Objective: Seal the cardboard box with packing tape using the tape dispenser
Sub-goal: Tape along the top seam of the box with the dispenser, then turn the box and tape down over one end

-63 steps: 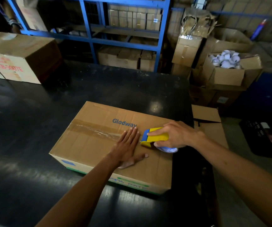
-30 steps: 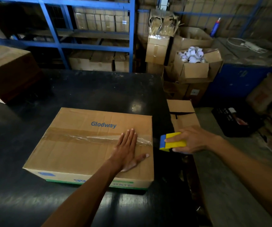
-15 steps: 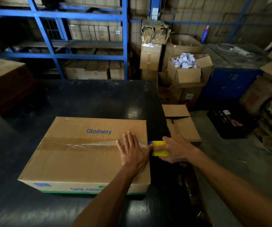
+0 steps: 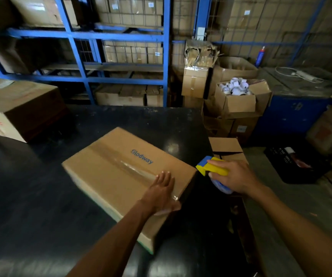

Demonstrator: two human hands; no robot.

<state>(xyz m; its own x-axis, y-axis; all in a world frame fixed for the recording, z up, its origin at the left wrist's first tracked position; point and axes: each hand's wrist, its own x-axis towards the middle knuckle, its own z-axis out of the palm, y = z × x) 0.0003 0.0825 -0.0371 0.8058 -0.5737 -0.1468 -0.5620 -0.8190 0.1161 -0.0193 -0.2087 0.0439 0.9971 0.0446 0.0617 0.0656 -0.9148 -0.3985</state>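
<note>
Our left hand (image 4: 160, 193) flat, open on taped cardboard box (image 4: 109, 176); our right hand (image 4: 235, 176) beside it grips tape dispenser (image 4: 211, 167), apparently just clear of the box

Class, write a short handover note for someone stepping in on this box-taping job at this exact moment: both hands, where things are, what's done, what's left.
Left hand: flat, palm down on the box top, near its right end, pressing the tape.
Right hand: grip closed on the dispenser, held just off the box's right end, clear of the cardboard.
Box: on the dark table, flaps closed.
Done: one tape strip runs along the top seam.
Left: whether the tape is cut and folded down the end face is unclear; check that, then smooth it.
</note>
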